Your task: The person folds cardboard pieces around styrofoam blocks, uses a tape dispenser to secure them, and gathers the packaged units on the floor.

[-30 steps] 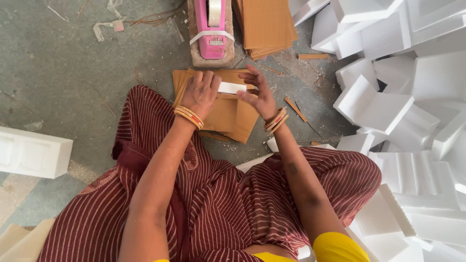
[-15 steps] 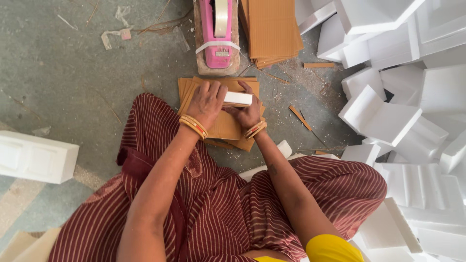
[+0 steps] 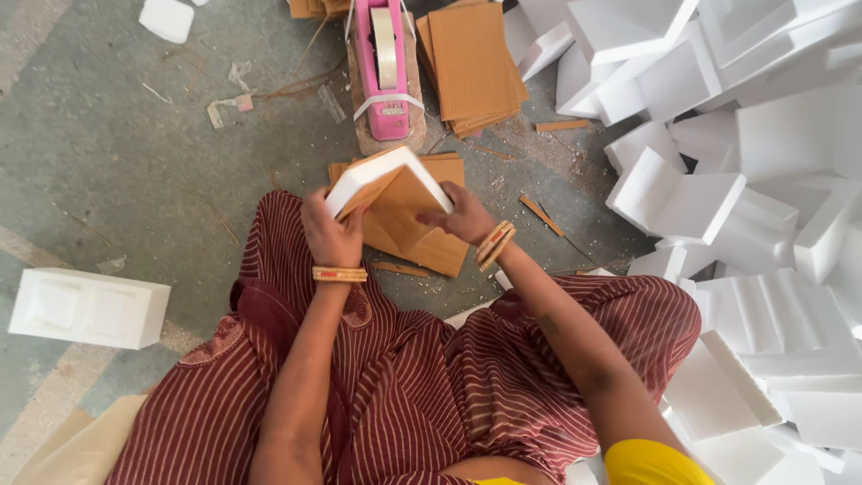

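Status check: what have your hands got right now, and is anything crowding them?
Left hand and right hand both grip the foam-and-cardboard piece, lifted and tilted. Pink tape dispenser just beyond. Cardboard sheets underneath.

Held package: we see a flat foam-and-cardboard pack (image 3: 391, 193) — white edges, brown faces — gripped in both hands.

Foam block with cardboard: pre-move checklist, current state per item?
1. Left hand grips foam block: ok.
2. Right hand on the cardboard sheet: ok.
3. Sheet flush against block: cannot tell, one edge hidden.
4. Tape dispenser upright ahead, roll loaded: ok.
5. Cardboard stack beside dispenser: ok.
6. Tape end free to pull: cannot tell.
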